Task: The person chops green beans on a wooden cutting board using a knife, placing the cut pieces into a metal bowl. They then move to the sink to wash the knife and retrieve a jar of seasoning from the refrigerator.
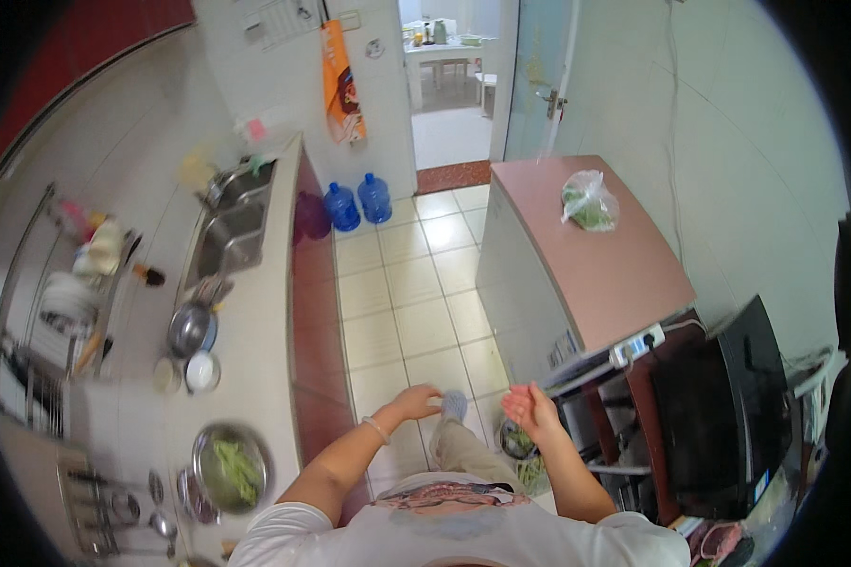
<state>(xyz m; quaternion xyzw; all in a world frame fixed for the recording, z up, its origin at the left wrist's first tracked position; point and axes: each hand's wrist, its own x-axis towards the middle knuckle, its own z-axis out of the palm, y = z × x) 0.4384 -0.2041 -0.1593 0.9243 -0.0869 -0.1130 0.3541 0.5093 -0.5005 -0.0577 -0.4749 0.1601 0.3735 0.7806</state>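
Both of my hands are raised in front of my body above the tiled floor, with nothing in them. My left hand has its fingers loosely curved and apart, to the right of the counter's red front. My right hand shows its palm, thumb up, near the corner of the pink-topped cabinet. Below the right hand, a metal bowl of greens sits low down, partly hidden by the forearm. To my left, a stainless steel bowl with green vegetable pieces stands on the counter.
A double sink is set into the counter's far end. Two blue water jugs stand by the wall near the doorway. A clear plastic bag of greens lies on the cabinet. A power strip runs along its near edge, beside a black appliance.
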